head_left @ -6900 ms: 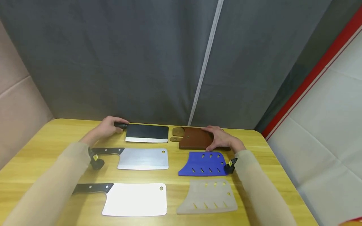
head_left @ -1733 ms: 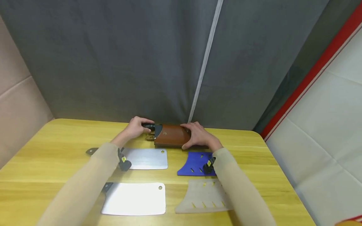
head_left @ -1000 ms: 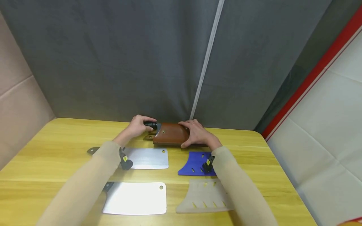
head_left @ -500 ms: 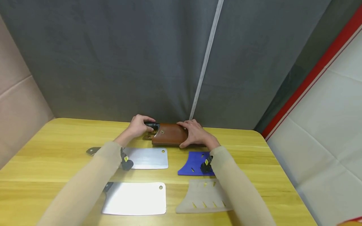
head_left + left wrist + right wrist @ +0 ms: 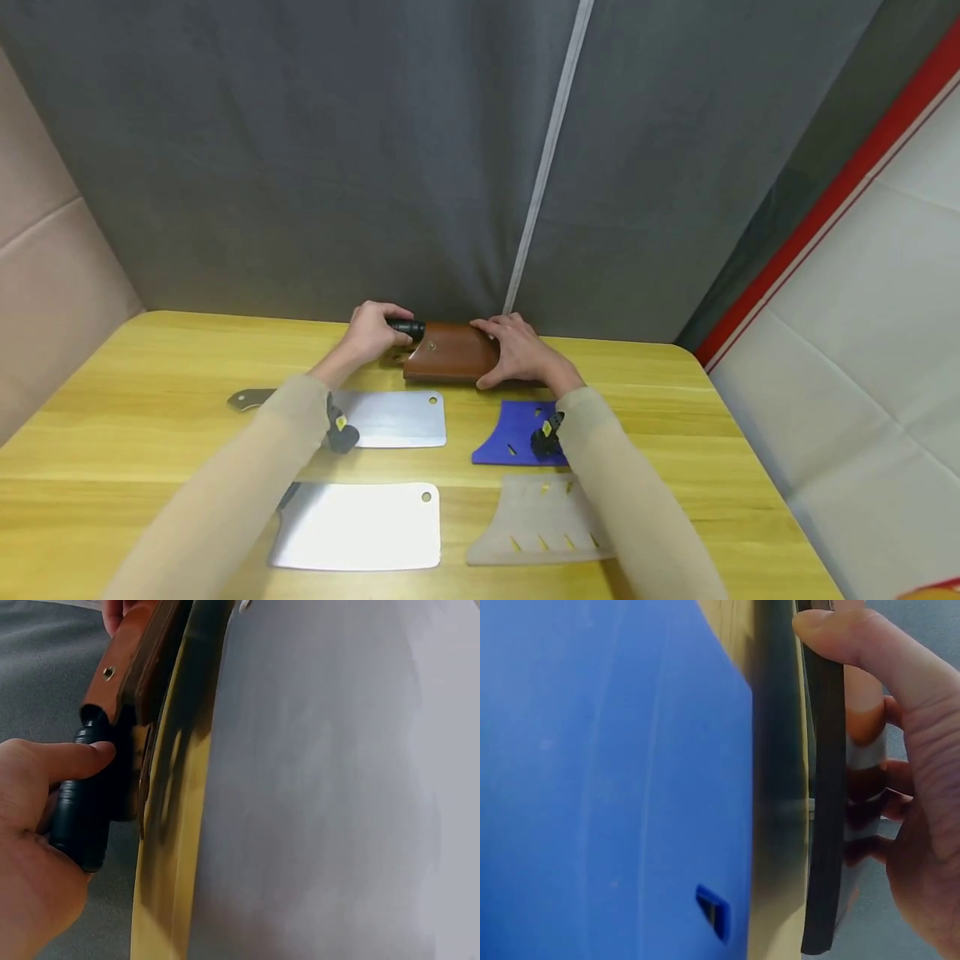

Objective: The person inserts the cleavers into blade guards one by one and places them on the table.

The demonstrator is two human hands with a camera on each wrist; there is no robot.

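**Sheathed cleaver held at the far edge of the counter**

The left hand (image 5: pixel 370 332) grips the black handle (image 5: pixel 406 328) of a cleaver, fingers curled round it. The blade sits inside the brown leather sheath (image 5: pixel 448 353), which the right hand (image 5: pixel 516 351) clasps by its right end. The cleaver's long axis runs left to right along the far side of the counter (image 5: pixel 112 417), handle pointing left.

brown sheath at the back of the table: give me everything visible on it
The brown sheath looks like smooth leather, with a small metal rivet near its left end. It lies flat at the table's far edge. A black knife handle sticks out on its left, gripped by the left hand; the right hand grips its right end.
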